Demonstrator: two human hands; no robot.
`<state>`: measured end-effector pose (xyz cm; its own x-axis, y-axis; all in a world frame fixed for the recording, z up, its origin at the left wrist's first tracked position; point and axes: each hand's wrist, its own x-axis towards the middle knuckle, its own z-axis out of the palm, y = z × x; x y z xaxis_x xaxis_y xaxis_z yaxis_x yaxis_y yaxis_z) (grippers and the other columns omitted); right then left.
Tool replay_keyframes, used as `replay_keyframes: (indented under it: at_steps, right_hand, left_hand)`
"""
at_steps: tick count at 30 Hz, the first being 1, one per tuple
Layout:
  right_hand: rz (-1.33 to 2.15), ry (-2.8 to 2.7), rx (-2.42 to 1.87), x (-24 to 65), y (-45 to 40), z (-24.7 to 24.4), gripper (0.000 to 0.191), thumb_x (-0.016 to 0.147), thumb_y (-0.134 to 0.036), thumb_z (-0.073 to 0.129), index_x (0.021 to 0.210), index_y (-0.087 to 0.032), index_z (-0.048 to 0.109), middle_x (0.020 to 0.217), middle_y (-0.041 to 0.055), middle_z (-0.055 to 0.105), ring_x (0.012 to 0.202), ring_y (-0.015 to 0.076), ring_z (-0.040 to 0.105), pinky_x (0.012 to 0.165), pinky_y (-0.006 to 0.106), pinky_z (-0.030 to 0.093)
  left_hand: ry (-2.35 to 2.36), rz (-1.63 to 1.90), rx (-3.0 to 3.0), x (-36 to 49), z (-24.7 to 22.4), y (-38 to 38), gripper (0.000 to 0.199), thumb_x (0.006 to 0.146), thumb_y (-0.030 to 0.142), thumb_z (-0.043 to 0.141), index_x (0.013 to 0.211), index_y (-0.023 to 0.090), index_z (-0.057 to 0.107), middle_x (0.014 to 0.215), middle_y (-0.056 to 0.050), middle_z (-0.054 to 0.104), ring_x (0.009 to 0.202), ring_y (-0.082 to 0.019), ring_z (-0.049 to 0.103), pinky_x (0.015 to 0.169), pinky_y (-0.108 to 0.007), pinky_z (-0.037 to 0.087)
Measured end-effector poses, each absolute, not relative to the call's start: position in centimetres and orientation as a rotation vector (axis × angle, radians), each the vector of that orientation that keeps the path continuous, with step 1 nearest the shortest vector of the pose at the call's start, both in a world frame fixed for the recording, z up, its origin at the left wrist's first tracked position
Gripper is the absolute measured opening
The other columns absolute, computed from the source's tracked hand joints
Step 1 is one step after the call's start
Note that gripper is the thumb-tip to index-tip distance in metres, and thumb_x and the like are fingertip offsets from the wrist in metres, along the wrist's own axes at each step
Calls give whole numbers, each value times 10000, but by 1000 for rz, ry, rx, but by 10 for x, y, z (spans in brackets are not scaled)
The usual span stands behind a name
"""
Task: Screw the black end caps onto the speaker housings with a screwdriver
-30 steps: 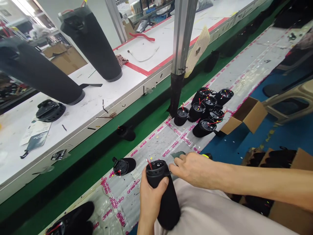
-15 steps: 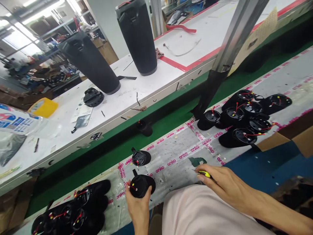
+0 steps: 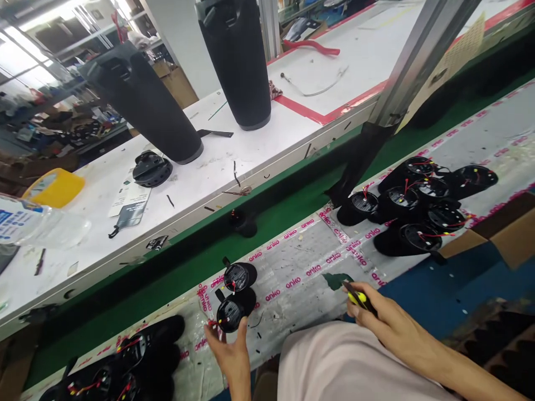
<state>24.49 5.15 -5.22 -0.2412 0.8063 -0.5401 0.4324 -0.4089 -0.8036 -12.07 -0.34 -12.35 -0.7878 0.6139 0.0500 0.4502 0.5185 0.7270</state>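
Observation:
My left hand [image 3: 229,352] has its thumb and fingers spread around the near side of a black cylindrical unit [image 3: 230,313] with red wires, which stands on the plastic-covered bench. Directly behind that unit is a second black one [image 3: 239,277]. My right hand [image 3: 378,309] is wrapped round a yellow and black cutter [image 3: 360,297], close to a dark green scrap [image 3: 336,280] on the bench.
Several wired black units [image 3: 402,196] stand at the right, and more [image 3: 136,348] at the lower left. Two tall black cylinders, one of them [image 3: 240,67] upright, stand on the white table [image 3: 204,184]. A cardboard box [image 3: 516,245] is at the right edge.
The near unit has moved slightly left and back, up against the second one. My left hand has shifted left with it. The cutter has turned in my right hand, which moved slightly right.

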Motion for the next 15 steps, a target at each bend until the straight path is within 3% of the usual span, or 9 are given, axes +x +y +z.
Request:
replay_keyframes:
  at_steps: [2,4,6,8,12,13,15]
  right_hand:
    - [1790,-1233,-1640,246,44,-60,435,1031,-642,470,1170,-249,591,921,22,698,819,200,665,831,363,536]
    - [1849,-1003,-1578,247,42,-65,490,979,-695,547,1116,-230,620,938,39,713,826,205,687,827,369,559]
    - [1883,-826,-1573,248,42,-67,577,908,-746,631,1143,-219,640,1013,76,740,885,238,723,838,401,587]
    - [1896,-762,-1594,248,43,-67,624,870,-776,658,1143,-214,658,1027,95,751,847,245,730,790,413,601]
    - [1824,-891,-1602,247,34,-65,569,916,-765,598,1028,-213,686,840,48,719,647,184,628,644,352,528]
    - [1798,-933,-1614,246,30,-65,554,932,-754,580,996,-214,688,804,38,705,644,181,613,640,342,509]
    - [1733,-990,-1660,246,22,-68,539,959,-737,550,989,-219,694,796,32,703,661,182,607,654,333,492]
  left_hand:
    - [2647,1097,977,-122,-100,3,995,798,683,707,1533,85,405,1532,-309,475,1448,-520,469,1159,-733,414]
    - [2716,1062,1152,-120,-74,28,1028,817,655,727,1590,91,352,1640,-301,350,1559,-489,307,1272,-688,263]
    - [2583,930,1421,-116,-56,73,797,908,532,705,1556,149,440,1634,-229,421,1569,-367,356,1315,-532,270]
    - [2392,763,1633,-111,-53,134,704,924,465,710,1521,164,486,1631,-207,451,1567,-335,377,1300,-487,317]
    - [2229,480,1725,-106,-75,252,901,792,285,873,1544,67,427,1622,-271,434,1579,-417,319,1281,-584,312]
    - [2228,434,1709,-105,-81,273,805,843,286,831,1530,102,456,1631,-235,431,1562,-431,338,1255,-653,318]
    - [2204,370,1668,-103,-88,301,640,899,280,782,1477,169,532,1586,-170,497,1485,-409,452,1197,-687,391]
